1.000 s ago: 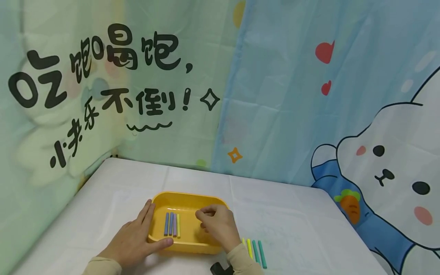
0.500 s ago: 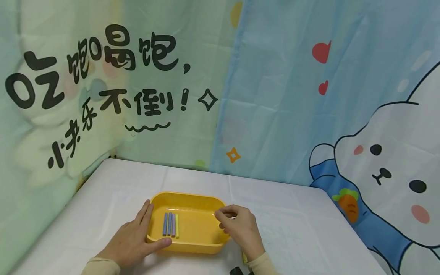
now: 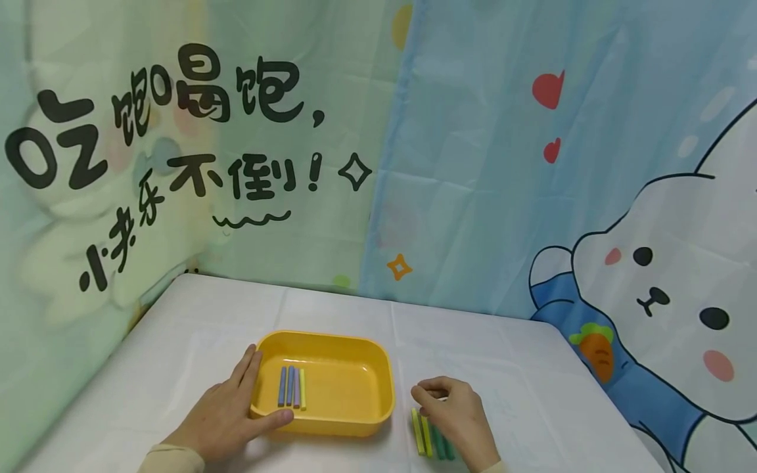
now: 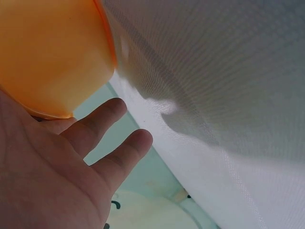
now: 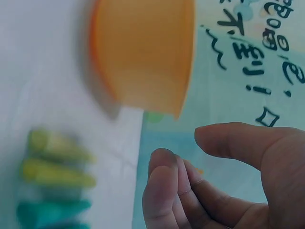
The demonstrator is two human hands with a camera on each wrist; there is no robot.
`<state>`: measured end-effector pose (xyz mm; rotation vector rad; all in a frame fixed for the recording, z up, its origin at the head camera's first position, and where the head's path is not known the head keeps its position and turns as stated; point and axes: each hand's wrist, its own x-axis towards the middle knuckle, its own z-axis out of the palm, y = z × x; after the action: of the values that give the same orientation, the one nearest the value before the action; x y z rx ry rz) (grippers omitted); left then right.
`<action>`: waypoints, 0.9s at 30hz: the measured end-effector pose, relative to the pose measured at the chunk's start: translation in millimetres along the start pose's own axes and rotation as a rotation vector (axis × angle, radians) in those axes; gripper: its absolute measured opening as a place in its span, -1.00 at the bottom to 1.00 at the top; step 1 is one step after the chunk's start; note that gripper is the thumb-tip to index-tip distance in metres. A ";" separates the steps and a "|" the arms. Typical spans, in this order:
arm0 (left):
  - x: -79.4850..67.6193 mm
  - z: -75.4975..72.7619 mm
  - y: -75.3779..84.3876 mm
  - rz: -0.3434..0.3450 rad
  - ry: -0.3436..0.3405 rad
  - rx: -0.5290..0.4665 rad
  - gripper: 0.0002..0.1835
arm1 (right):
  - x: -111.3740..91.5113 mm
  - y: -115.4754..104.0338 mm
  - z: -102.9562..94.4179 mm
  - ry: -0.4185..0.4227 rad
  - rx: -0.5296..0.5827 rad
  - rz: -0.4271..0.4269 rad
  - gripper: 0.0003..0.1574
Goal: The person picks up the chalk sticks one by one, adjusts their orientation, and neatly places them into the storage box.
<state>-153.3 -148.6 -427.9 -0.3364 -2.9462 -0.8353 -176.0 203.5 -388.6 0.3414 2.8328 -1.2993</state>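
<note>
The yellow tray (image 3: 337, 420) holds several chalk sticks (image 3: 291, 387), blue, purple and yellow, side by side at its left end. My left hand (image 3: 219, 417) rests against the tray's left side, fingers straight along the edge and thumb across the front rim. To the right of the tray, yellow chalk sticks (image 3: 421, 433) and green chalk sticks (image 3: 441, 444) lie in a row on the table. Above that row is my right hand (image 3: 458, 414), partly covering the green ones. The right wrist view shows thumb and fingers (image 5: 161, 191) apart with nothing between them.
A white cloth covers the table (image 3: 503, 368), which meets a printed curtain (image 3: 473, 197) at the back and left. Between the tray and the loose chalk is a narrow strip of cloth.
My right hand has moved out from over the tray, to the right and down, to the loose chalk. My left hand keeps its place at the tray.
</note>
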 end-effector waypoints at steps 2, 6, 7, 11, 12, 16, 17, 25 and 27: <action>-0.1 0.1 -0.1 0.000 0.001 0.001 0.28 | 0.4 7.6 -5.1 0.000 -0.024 0.013 -0.56; -0.3 0.2 -0.4 0.007 0.004 0.003 0.27 | 2.3 21.1 -14.2 0.001 -0.094 0.021 -0.57; -0.2 0.1 -0.5 0.010 0.005 0.005 0.27 | 3.0 24.1 -16.0 0.003 -0.121 0.018 -0.58; 0.2 0.9 -1.5 0.016 0.014 0.010 0.27 | 6.7 36.9 -19.6 0.004 -0.199 0.015 -0.62; 0.3 1.1 -1.6 0.015 0.016 0.011 0.27 | 7.4 40.0 -19.3 0.000 -0.205 0.016 -0.63; 0.4 2.0 -1.9 0.017 0.020 0.008 0.28 | 9.3 50.6 -15.1 -0.011 -0.237 0.028 -0.71; 0.5 2.0 -1.9 0.018 0.019 0.007 0.27 | 9.3 52.3 -13.6 -0.013 -0.242 0.029 -0.72; 0.4 -0.2 -0.7 0.014 0.011 0.006 0.27 | 8.8 53.9 -8.7 -0.026 -0.282 0.041 -0.78; 0.0 -0.8 -0.3 0.015 0.011 0.006 0.27 | 8.8 53.1 -7.8 -0.030 -0.293 0.046 -0.79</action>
<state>-153.4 -149.3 -427.4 -0.3523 -2.9314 -0.8234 -173.4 244.8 -424.0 0.3731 2.9117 -0.8558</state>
